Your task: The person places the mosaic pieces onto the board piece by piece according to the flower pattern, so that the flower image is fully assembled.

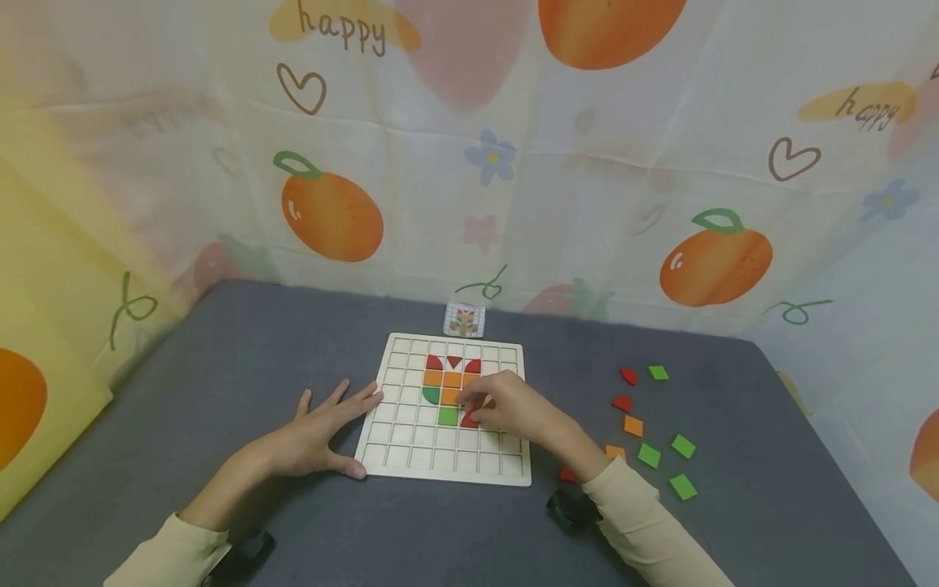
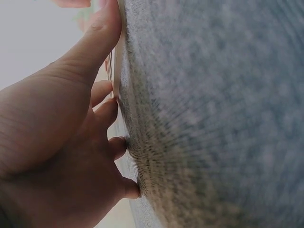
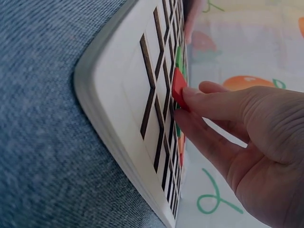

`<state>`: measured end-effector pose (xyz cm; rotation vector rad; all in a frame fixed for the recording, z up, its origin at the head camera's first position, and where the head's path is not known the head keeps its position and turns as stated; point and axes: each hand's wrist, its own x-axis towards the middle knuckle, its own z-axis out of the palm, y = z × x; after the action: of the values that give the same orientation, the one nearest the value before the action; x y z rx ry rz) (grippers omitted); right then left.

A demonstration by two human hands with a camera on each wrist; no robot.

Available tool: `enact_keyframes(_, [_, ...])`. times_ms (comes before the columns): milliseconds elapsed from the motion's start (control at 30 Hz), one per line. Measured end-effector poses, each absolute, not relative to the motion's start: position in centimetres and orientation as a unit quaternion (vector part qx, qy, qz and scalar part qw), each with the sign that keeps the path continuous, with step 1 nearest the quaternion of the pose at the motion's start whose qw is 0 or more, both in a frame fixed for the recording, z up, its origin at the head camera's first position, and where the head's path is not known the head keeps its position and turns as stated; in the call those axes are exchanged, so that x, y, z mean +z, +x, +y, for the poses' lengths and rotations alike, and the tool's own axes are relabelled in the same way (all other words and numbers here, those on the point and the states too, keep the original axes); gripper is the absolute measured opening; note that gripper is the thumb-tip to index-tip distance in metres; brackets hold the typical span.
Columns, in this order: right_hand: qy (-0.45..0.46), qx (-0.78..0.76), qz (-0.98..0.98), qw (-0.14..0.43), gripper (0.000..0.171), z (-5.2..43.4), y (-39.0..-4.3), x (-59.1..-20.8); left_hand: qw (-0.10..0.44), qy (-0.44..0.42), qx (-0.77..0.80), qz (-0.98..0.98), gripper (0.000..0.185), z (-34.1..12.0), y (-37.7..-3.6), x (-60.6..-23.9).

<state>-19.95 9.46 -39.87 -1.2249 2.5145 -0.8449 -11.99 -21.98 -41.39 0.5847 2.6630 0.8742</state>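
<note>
A white square grid board (image 1: 399, 455) lies on the dark grey table. Spread straight, the fingers of my left hand (image 1: 308, 440) rest along its left edge, thumb at the near left corner. My right hand (image 1: 517, 408) is over the board and pinches a red tile (image 3: 179, 89) between thumb and fingers, just right of a light green square tile (image 1: 448, 417). Farther up the grid sit orange square tiles (image 1: 433, 378), a rounded green tile (image 1: 430, 395) and a red triangle tile (image 1: 455, 362) between two rounded red ones. The right fingers hide some cells.
Behind the board lies a small card (image 1: 465, 321) with a coloured tile pattern. Loose tiles are scattered on the table to the right: green squares (image 1: 683, 446), orange squares (image 1: 633, 426) and red pieces (image 1: 622, 403). A fruit-printed curtain (image 1: 418, 179) hangs behind the table.
</note>
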Motion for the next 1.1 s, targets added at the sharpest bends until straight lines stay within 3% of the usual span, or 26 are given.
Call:
enact_keyframes(633, [-0.419, -0.295, 0.852, 0.11, 0.025, 10.2, -19.8, -40.3, 0.135, 0.206, 0.308, 0.919, 0.107, -22.0, -12.0, -41.5])
enact_keyframes(1100, [-0.383, -0.283, 0.874, 0.094, 0.023, 14.6, -18.9, -40.2, 0.13, 0.206, 0.309, 0.92, 0.106, -21.9, -11.8, -41.6])
